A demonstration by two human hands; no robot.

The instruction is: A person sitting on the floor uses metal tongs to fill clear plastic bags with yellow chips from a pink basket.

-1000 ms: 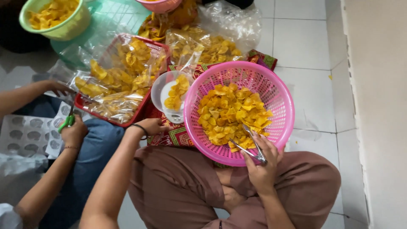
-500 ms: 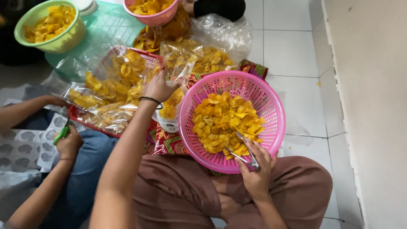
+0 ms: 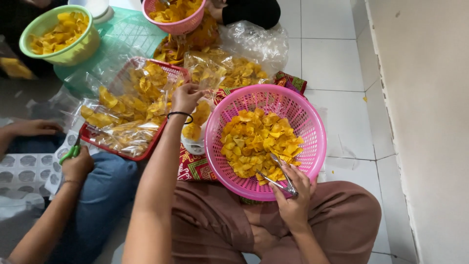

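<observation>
Pink basket [image 3: 312,127]: on lap, filled with yellow chips [image 3: 259,142].
Left arm: extended forward; left hand [image 3: 185,97] pinches clear bag [image 3: 202,73] top, fingers closed on it.
Right hand [image 3: 293,195]: at basket's near rim, clasping metal tongs [image 3: 278,173], tips parted among chips.

1. A red tray [image 3: 122,152] of bagged chips lies just left of the left hand [image 3: 185,98].
2. A green bowl [image 3: 80,49] of chips sits far up-left of it.
3. A small pink basket [image 3: 176,24] stands above it, well apart.
4. Green scissors [image 3: 72,151], in a co-worker's hand [image 3: 78,166], are down-left of it.
5. Label sheets [image 3: 24,166] lie farther left.
6. A patterned cloth [image 3: 193,166] lies below it.
</observation>
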